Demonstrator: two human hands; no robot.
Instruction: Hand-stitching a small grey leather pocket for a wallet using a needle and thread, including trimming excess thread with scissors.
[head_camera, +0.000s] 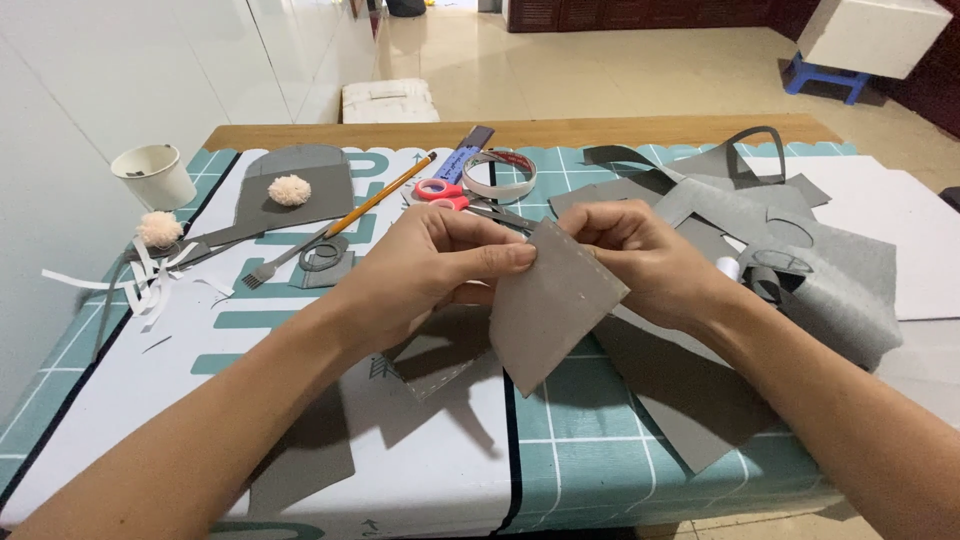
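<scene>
Both my hands hold up a grey felt piece (548, 308) with a line of stitch holes along its upper edge, above the cutting mat (600, 455). My left hand (430, 270) pinches its top left corner between thumb and fingers. My right hand (640, 255) grips the upper right edge, fingers curled close to the felt. Whether a needle is in the right hand cannot be told. More grey felt pieces (680, 400) lie on the mat beneath and to the right.
Red-handled scissors (440, 192), a tape roll (498, 175), a yellow pencil (380, 197), a fork (285, 260), two pompoms (289, 189), a white cup (153, 175) and paper strips (140, 285) lie at left. Cut felt scraps (800, 250) and white sheets (900, 220) lie right.
</scene>
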